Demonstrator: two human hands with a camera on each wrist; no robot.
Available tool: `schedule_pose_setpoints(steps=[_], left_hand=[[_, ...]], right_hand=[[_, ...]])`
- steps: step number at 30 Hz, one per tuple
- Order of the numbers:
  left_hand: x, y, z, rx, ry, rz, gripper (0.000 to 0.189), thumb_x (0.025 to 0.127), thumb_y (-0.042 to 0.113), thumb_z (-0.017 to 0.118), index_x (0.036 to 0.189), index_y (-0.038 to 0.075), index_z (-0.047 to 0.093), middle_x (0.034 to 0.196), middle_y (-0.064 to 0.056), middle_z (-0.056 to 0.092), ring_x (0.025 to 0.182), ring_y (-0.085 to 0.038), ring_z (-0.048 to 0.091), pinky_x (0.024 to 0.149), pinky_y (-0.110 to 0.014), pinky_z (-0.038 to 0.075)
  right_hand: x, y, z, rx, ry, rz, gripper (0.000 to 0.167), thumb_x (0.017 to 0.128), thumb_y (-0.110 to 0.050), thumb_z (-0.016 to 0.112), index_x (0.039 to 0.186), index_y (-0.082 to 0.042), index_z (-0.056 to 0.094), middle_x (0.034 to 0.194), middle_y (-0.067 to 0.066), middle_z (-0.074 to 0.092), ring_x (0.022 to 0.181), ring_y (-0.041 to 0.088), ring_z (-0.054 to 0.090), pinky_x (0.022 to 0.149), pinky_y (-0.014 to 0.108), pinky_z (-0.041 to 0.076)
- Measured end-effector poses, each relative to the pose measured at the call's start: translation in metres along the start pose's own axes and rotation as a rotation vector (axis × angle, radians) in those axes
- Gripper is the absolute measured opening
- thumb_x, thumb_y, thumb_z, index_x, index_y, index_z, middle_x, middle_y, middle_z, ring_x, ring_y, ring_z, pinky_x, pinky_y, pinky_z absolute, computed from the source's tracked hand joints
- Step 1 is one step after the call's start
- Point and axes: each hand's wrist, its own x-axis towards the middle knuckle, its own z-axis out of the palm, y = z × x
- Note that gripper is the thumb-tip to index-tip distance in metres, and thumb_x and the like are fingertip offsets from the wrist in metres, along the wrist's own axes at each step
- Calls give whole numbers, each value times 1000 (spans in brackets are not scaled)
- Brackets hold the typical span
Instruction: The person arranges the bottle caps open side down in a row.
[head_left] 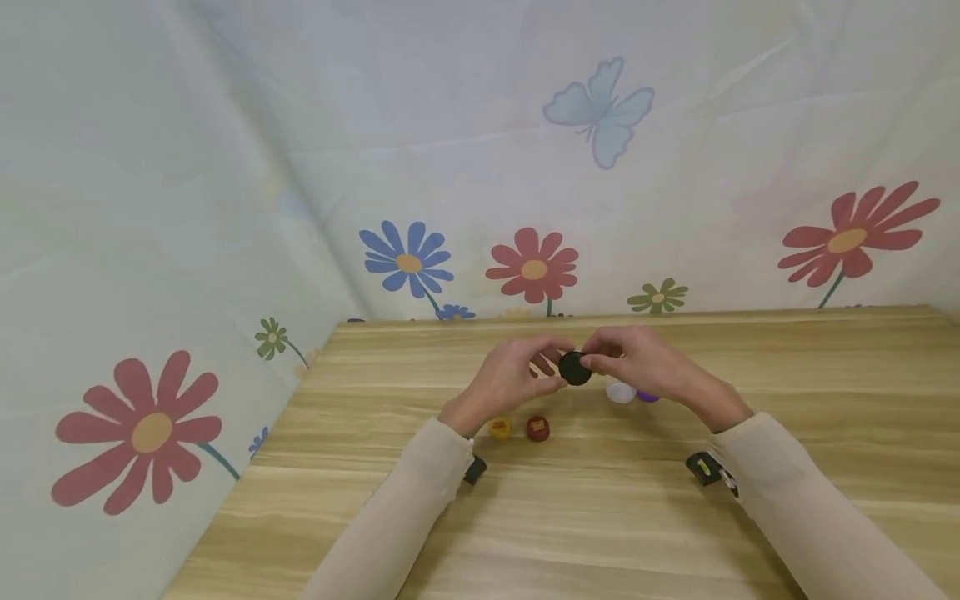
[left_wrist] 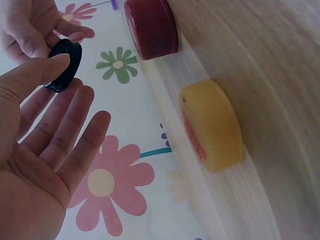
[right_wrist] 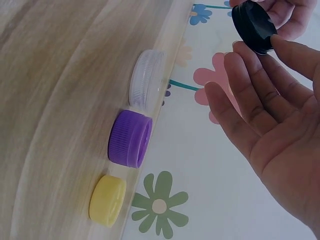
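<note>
Both hands hold a black bottle cap between them, raised over the table. My left hand pinches it with the thumb across its face and fingers behind, as the left wrist view shows. From the other side my right hand grips the rim between thumb and fingertips, its other fingers extended. Below the left hand lie a yellow cap with red print and a dark red cap. Under the right hand are a clear white cap and a purple cap, partly covered by that hand.
A second yellow cap sits beside the purple one in the right wrist view; the right hand hides it in the head view. The wood-grain table meets a flower-printed cloth wall at the back and left.
</note>
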Motion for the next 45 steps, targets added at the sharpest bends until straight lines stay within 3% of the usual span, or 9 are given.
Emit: schedule_pose_setpoints(steps=[8, 19, 37, 45], left_hand=[[-2, 1, 2, -19, 1, 23, 45, 91, 10, 86, 133, 10, 71, 116, -3, 77, 94, -16, 74, 87, -43, 61], [0, -1, 1, 7, 19, 60, 46, 90, 10, 87, 132, 11, 71, 118, -2, 76, 93, -13, 73, 87, -40, 61], [-1, 0, 1, -6, 18, 27, 40, 90, 20, 88, 126, 10, 74, 117, -2, 76, 95, -14, 72, 88, -40, 60], [-1, -2, 0, -11, 18, 36, 38, 91, 21, 88, 124, 10, 75, 116, -1, 75, 97, -19, 72, 88, -36, 61]], right_hand=[[-1, 0, 0, -4, 1, -8, 11, 104, -12, 70, 110, -5, 75, 96, 2, 77, 91, 19, 69, 89, 49, 54], [-1, -4, -1, 25, 7, -17, 14, 104, -13, 70, 114, -3, 73, 100, 4, 78, 93, 21, 72, 89, 49, 55], [-3, -3, -2, 67, -66, -17, 34, 94, -13, 83, 123, -1, 70, 107, 5, 75, 100, 21, 71, 92, 50, 57], [-3, -4, 0, 51, -67, -20, 32, 94, -14, 83, 122, -3, 71, 108, 4, 75, 103, 23, 71, 93, 52, 56]])
